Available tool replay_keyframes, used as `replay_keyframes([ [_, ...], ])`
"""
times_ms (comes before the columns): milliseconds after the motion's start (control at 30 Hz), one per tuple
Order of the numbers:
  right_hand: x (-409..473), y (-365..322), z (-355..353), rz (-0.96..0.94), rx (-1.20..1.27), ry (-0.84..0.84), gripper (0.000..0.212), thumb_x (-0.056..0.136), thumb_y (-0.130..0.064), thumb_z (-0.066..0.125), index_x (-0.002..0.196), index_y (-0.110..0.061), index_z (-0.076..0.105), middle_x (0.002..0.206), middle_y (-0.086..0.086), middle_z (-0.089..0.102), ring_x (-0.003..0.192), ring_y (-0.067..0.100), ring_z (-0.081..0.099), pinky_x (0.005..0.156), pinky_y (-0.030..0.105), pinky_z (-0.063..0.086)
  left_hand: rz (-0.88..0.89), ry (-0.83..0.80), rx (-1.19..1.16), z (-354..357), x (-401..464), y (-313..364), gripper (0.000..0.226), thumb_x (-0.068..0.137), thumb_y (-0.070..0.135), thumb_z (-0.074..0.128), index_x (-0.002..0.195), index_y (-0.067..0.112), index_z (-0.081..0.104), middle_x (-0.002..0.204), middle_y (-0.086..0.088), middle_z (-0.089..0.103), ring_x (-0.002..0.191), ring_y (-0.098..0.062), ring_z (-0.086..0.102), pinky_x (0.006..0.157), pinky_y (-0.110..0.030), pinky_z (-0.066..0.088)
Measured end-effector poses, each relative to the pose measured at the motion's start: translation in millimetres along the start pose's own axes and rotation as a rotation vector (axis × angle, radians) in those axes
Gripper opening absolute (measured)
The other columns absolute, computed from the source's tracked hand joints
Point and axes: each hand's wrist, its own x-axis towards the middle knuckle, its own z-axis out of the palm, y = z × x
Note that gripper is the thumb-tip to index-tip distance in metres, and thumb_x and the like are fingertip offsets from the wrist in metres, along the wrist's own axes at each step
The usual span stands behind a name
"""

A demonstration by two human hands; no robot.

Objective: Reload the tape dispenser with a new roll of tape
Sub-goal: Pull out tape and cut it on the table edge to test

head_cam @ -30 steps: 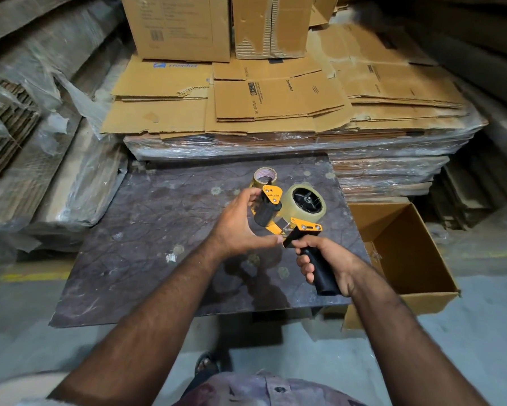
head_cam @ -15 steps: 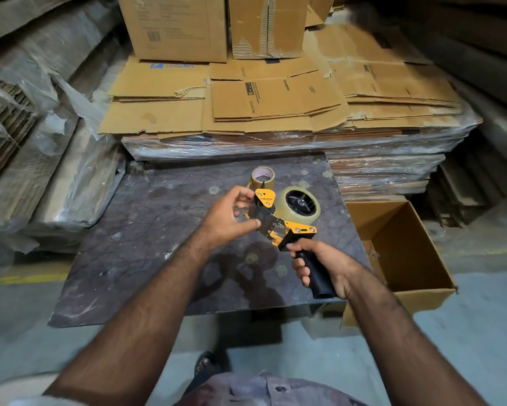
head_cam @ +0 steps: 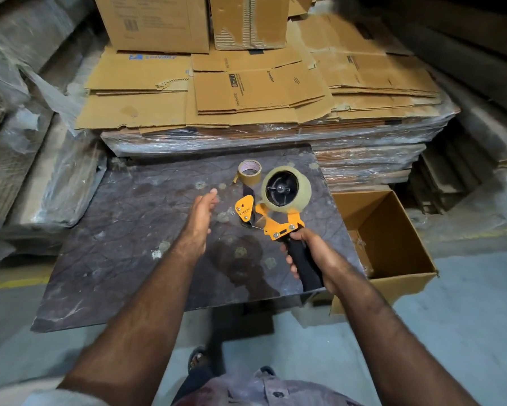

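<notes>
Gripping the rigid, light tape dispenser [head_cam: 268,221] by its black handle, right hand [head_cam: 312,253] clenched; left hand [head_cam: 201,219] released, empty.

I read little here: the flattened carton [head_cam: 258,86] at the middle of the stack carries printing turned sideways, of which only "Crompton" seems legible, and I am not sure of it. The blue logo on the flat cardboard sheet [head_cam: 138,73] to its left, the label on the upright box [head_cam: 152,22] behind, and the small black lettering on the tape dispenser [head_cam: 268,218] are too blurred for me to read.
</notes>
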Motion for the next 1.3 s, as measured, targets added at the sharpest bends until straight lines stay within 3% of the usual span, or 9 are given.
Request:
replay_keyframes([
  [167, 22, 20, -12, -0.26, -0.607, 0.332, 0.041, 0.087, -0.052, 0.051, 0.118, -0.025, 0.059, 0.101, 0.011, 0.062, 0.089, 0.028, 0.059, 0.082, 0.046, 0.049, -0.107, -0.036, 0.066, -7, 0, -18, 0.046, 0.096, 0.058, 0.046, 0.106, 0.018, 0.066, 0.118, -0.002, 0.066, 0.105, -0.018, 0.054, 0.087, -0.041, 0.038],
  [233, 26, 31, -15, -0.366, -0.841, 0.38, 0.043, 0.096, -0.047, 0.05, 0.128, -0.017, 0.05, 0.119, 0.015, 0.06, 0.109, 0.035, 0.058, 0.091, 0.045, 0.046, -0.116, -0.072, 0.071, -3, -4, -18, 0.044, 0.096, 0.059, 0.045, 0.098, 0.02, 0.067, 0.113, -0.001, 0.069, 0.102, -0.018, 0.056, 0.085, -0.041, 0.04],
  [500, 32, 58, 2, -0.51, -1.298, 0.546, 0.038, 0.099, -0.049, 0.044, 0.119, -0.017, 0.046, 0.119, 0.008, 0.054, 0.11, 0.03, 0.054, 0.09, 0.046, 0.043, -0.019, -0.308, 0.014, -5, -24, -20, 0.057, 0.081, 0.065, 0.065, 0.117, 0.02, 0.065, 0.121, -0.006, 0.071, 0.113, -0.025, 0.067, 0.09, -0.045, 0.055],
  [633, 34, 60, 2, -0.588, -1.438, 0.667, 0.036, 0.096, -0.046, 0.049, 0.116, -0.017, 0.049, 0.11, 0.007, 0.055, 0.101, 0.029, 0.054, 0.08, 0.043, 0.04, -0.057, -0.315, 0.04, 5, -29, -20, 0.049, 0.081, 0.061, 0.071, 0.104, 0.019, 0.064, 0.103, -0.003, 0.075, 0.098, -0.021, 0.07, 0.083, -0.041, 0.053],
  [767, 35, 59, 12, -0.696, -1.525, 0.753, 0.024, 0.092, -0.029, 0.055, 0.11, -0.014, 0.054, 0.099, 0.008, 0.058, 0.087, 0.03, 0.057, 0.071, 0.043, 0.041, -0.055, -0.279, 0.069, -6, -30, -32, 0.064, 0.06, 0.065, 0.085, 0.101, 0.017, 0.073, 0.098, -0.008, 0.079, 0.093, -0.027, 0.073, 0.089, -0.05, 0.056],
  [833, 33, 56, 17, -0.688, -1.54, 0.76, 0.022, 0.09, -0.021, 0.048, 0.11, -0.014, 0.052, 0.102, 0.009, 0.06, 0.089, 0.03, 0.058, 0.074, 0.043, 0.043, -0.019, -0.249, 0.039, -9, -33, -37, 0.049, 0.068, 0.048, 0.088, 0.1, 0.013, 0.075, 0.098, -0.013, 0.079, 0.087, -0.027, 0.074, 0.095, -0.051, 0.056],
  [967, 31, 52, 21, -0.636, -1.529, 0.733, 0.02, 0.089, -0.024, 0.043, 0.108, -0.017, 0.048, 0.101, 0.007, 0.064, 0.091, 0.032, 0.062, 0.076, 0.044, 0.043, 0.056, -0.21, -0.017, -10, -39, -40, 0.034, 0.077, 0.032, 0.084, 0.102, 0.01, 0.075, 0.092, -0.013, 0.078, 0.079, -0.024, 0.074, 0.082, -0.043, 0.059],
  [1167, 29, 48, 21, -0.633, -1.455, 0.684, 0.034, 0.08, -0.038, 0.05, 0.107, -0.019, 0.045, 0.094, 0.005, 0.066, 0.086, 0.032, 0.063, 0.073, 0.044, 0.041, -0.046, -0.257, 0.109, -13, -34, -29, 0.042, 0.079, 0.054, 0.077, 0.098, 0.018, 0.08, 0.097, -0.006, 0.08, 0.1, -0.025, 0.074, 0.102, -0.048, 0.052],
  [1300, 23, 52, 17, -0.557, -1.236, 0.632, 0.035, 0.082, -0.04, 0.049, 0.109, -0.019, 0.04, 0.098, 0.009, 0.067, 0.089, 0.037, 0.064, 0.075, 0.044, 0.045, -0.211, -0.35, 0.04, -21, -22, -12, 0.058, 0.086, 0.074, 0.051, 0.099, 0.024, 0.076, 0.098, 0.001, 0.079, 0.095, -0.019, 0.073, 0.087, -0.04, 0.054],
])
